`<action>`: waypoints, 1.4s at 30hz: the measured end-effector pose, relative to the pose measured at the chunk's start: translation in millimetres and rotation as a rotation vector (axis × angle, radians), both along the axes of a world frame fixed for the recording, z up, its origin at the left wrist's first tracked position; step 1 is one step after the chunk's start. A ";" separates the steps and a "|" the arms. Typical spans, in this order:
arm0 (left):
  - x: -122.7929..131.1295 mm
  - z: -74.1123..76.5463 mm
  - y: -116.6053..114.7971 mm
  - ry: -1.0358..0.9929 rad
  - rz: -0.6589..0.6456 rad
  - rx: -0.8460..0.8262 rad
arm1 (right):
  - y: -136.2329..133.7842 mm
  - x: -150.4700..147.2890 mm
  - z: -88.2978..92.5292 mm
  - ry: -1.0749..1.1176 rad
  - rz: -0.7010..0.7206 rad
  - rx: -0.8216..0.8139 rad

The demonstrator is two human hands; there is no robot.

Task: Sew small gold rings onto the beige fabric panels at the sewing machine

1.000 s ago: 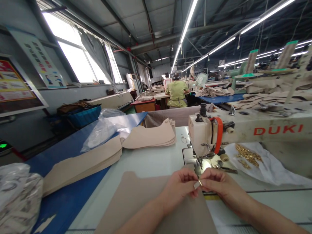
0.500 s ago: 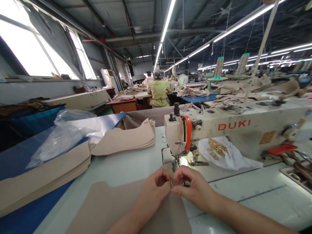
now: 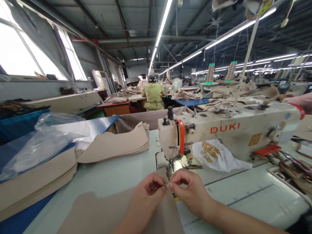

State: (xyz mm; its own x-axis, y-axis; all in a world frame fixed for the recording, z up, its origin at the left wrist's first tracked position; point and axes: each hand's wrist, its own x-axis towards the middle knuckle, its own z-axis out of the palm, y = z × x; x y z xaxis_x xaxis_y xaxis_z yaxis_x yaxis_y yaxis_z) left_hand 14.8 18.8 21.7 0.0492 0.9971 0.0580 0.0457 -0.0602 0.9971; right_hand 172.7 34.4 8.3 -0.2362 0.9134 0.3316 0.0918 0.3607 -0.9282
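Observation:
Just in front of the sewing machine, my left hand and my right hand meet fingertip to fingertip. Both are closed in a pinch on a small, thin piece whose kind I cannot make out. Under my left hand and forearm lies a large flat beige panel, its upper edge reaching the needle area. Beside the needle, a white cloth carries a heap of small gold-coloured metal pieces.
Stacked beige panels lie at the table's back left, with another stack nearer me. Clear plastic covers part of a blue surface. Scissors and tools sit in a tray at right. A person in a yellow-green top sits ahead.
The camera view has shifted slightly to the right. My fingertips have drawn a little apart, showing the thin piece between them; both hands stay in front of the needle.

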 end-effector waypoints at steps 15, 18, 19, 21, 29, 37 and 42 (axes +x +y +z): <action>-1.2 4.8 -8.7 0.186 0.048 0.080 | 4.2 4.0 -0.9 0.245 0.231 -0.316; -3.2 0.7 -9.7 0.195 0.029 0.087 | 4.1 6.2 -0.6 0.189 0.239 -0.332; -3.3 -0.8 -9.7 0.199 0.028 0.089 | 3.9 6.6 -0.9 0.160 0.228 -0.313; -2.5 -2.3 -9.3 0.217 0.032 0.093 | 3.6 7.0 -1.5 0.089 0.195 -0.249; -11.5 16.8 -6.0 0.634 -0.028 0.189 | 5.7 13.1 0.4 -0.110 0.133 -0.153; -27.0 -11.8 -15.3 1.112 -0.099 0.430 | 12.3 7.6 10.6 -0.079 0.128 -0.510; -21.9 -19.5 -19.5 1.122 -0.076 0.469 | 21.7 -4.8 16.2 -0.172 0.158 -0.613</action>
State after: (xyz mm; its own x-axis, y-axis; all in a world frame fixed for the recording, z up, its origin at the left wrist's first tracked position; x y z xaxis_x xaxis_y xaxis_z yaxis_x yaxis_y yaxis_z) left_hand -7.2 -0.8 2.2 0.3611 0.8832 0.2993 0.8489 -0.4442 0.2865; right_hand 167.8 56.1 24.5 -0.3863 0.8749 -0.2922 0.2466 -0.2073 -0.9467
